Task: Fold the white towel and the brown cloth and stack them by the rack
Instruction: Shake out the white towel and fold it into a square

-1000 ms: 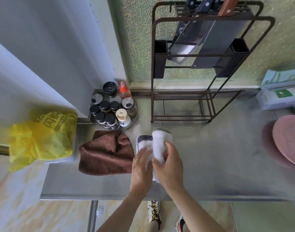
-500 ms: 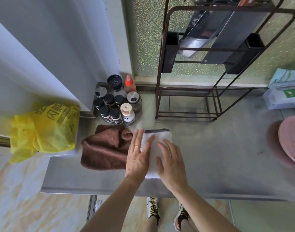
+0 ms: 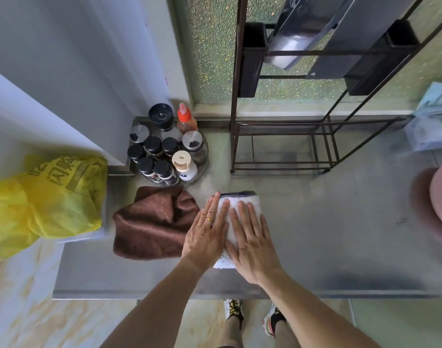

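Observation:
The white towel (image 3: 230, 231) lies folded into a narrow rectangle on the steel counter (image 3: 327, 234), its dark-trimmed end pointing away from me. My left hand (image 3: 206, 232) and my right hand (image 3: 252, 241) both rest flat on top of it, fingers spread, holding nothing. To the left, touching the towel's side, the brown cloth (image 3: 153, 222) sits loosely crumpled. The dark metal rack (image 3: 285, 146) stands behind the towel, toward the wall.
A round tray of spice jars and bottles (image 3: 168, 156) stands left of the rack, just behind the brown cloth. A yellow plastic bag (image 3: 46, 199) sits at the counter's left end. A pink plate (image 3: 440, 197) is at the right edge. Knives hang in the rack's upper part.
The towel was held partly lifted and being folded over; now it lies flat and both hands press down on it with open palms. The camera has leaned in closer.

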